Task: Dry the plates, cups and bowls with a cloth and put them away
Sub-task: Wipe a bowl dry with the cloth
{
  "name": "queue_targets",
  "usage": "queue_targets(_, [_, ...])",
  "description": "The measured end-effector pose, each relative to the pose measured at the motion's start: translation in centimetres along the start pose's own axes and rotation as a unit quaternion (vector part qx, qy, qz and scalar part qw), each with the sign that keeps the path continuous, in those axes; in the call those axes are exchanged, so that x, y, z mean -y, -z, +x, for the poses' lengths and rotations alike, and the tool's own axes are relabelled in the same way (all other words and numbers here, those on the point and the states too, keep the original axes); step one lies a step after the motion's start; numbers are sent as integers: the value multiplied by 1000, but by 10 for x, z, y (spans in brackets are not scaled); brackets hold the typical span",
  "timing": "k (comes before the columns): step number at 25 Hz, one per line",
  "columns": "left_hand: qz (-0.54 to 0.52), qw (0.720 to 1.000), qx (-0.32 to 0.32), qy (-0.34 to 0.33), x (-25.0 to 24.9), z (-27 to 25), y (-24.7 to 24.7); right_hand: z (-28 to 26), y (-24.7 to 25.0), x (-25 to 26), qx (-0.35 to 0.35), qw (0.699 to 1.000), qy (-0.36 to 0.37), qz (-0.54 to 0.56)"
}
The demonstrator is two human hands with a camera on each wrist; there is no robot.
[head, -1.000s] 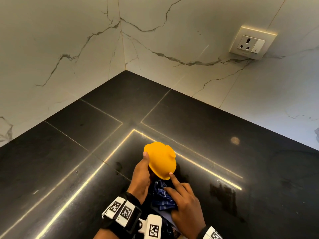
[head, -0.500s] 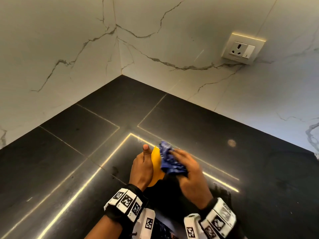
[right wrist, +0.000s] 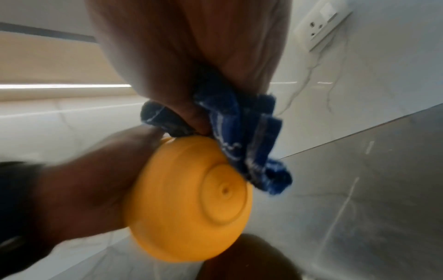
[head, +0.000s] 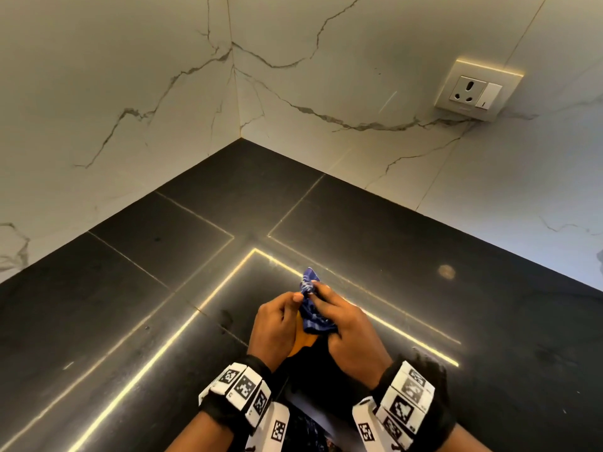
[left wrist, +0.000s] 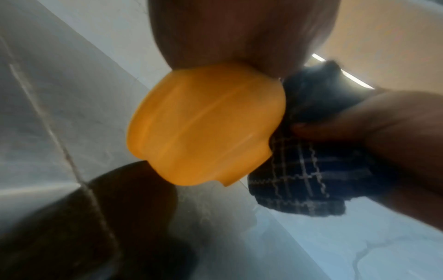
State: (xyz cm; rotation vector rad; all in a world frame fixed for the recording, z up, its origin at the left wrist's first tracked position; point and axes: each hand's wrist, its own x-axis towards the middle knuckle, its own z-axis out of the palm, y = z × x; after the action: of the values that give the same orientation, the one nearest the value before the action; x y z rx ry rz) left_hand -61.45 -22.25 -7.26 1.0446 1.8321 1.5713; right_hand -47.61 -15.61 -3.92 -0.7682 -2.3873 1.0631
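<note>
A small orange bowl (head: pixel 301 340) is held above the black counter (head: pixel 163 288), mostly hidden between both hands in the head view. Its rounded outside shows in the left wrist view (left wrist: pixel 206 125), and its ringed base shows in the right wrist view (right wrist: pixel 191 199). My left hand (head: pixel 277 324) grips the bowl from the left. My right hand (head: pixel 342 324) holds a bunched blue checked cloth (head: pixel 313 305) and presses it into the bowl's open side. The same cloth (right wrist: pixel 242 136) hangs from those fingers over the rim, seen also beside the bowl (left wrist: pixel 307 170).
White marble walls meet in a corner (head: pixel 239 135) behind the counter. A wall socket with a switch (head: pixel 473 91) sits at the upper right. Bright light strips reflect in the dark counter around the hands.
The bowl turned from showing its orange outside to being nearly hidden. My right hand brought the cloth up from below and now presses it in; both hands have closed together.
</note>
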Motion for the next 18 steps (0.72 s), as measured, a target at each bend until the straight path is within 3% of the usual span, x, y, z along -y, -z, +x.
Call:
queue_targets(4, [-50, 998, -1, 22, 2, 7, 8, 2, -6, -3, 18, 998, 51, -10])
queue_targets(11, [-51, 999, -10, 10, 4, 13, 22, 41, -1, 7, 28, 988, -71, 137])
queue_targets(15, [-131, 990, -17, 55, 7, 8, 26, 19, -17, 7, 60, 996, 29, 59])
queue_targets(18, [-121, 991, -24, 58, 11, 6, 24, 13, -16, -5, 21, 992, 120, 33])
